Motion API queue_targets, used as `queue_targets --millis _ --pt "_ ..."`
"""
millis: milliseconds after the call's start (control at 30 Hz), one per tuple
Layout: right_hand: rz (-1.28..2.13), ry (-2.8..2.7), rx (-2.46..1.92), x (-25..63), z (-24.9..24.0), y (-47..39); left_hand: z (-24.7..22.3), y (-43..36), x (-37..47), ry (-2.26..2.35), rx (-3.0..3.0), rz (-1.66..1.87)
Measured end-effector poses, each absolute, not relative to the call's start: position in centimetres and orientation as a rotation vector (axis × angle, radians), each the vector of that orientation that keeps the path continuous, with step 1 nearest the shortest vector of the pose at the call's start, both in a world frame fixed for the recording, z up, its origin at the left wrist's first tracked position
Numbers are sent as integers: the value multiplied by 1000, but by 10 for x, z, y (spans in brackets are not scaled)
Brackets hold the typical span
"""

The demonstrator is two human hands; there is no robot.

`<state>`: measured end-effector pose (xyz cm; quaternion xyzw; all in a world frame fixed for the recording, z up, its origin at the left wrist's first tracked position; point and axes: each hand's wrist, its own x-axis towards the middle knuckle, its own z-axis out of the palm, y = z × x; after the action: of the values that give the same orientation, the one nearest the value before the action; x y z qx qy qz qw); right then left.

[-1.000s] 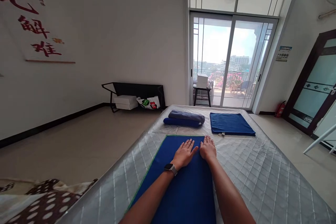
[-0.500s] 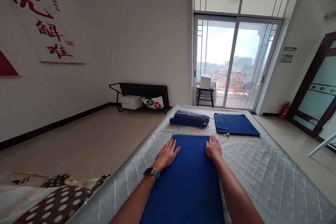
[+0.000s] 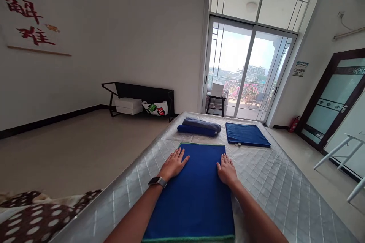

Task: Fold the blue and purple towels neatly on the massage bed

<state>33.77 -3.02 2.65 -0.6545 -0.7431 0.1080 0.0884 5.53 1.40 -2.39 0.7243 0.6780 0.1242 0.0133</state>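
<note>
A blue towel (image 3: pixel 196 193) with green-edged ends lies flat, lengthwise in front of me on the silver quilted mattress (image 3: pixel 262 178). Flat on its left edge rests my left hand (image 3: pixel 173 164), fingers stretched forward and thumb apart; a watch (image 3: pixel 157 181) is on that wrist. My right hand (image 3: pixel 227 168) lies along the towel's right edge, fingers extended and holding nothing. Beyond the towel sit a rolled or folded grey cloth (image 3: pixel 202 123) on top of a blue one (image 3: pixel 196 130), and to their right a folded blue towel (image 3: pixel 247 135) with a small white tag.
A black bench (image 3: pixel 142 93) with white boxes (image 3: pixel 127 105) stands by the wall. A brown dotted blanket (image 3: pixel 42 216) is at lower left. Past the mattress are sliding glass doors (image 3: pixel 247 72), a fire extinguisher (image 3: pixel 294 123) and a white-legged table (image 3: pixel 336 155) at right.
The view has tilted and shifted right, and the towel's near green edge now shows. My right hand has slid slightly back along the towel's edge; my left stays at its edge.
</note>
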Motion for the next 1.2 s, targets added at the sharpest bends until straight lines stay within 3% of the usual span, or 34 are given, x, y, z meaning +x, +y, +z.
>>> queue_targets --millis 467,700,800,1200 --pt "336 -2131 -1909 332 18 -30 -10 11 64 2152 2386 298" --pt "329 -2177 -1866 335 15 -30 -22 -18 171 1488 2867 493" --pt "327 -2201 -1848 335 15 -31 -30 -27 184 1431 2880 529" --pt "356 -2135 -1899 332 21 -32 -23 -66 23 2061 2341 204"
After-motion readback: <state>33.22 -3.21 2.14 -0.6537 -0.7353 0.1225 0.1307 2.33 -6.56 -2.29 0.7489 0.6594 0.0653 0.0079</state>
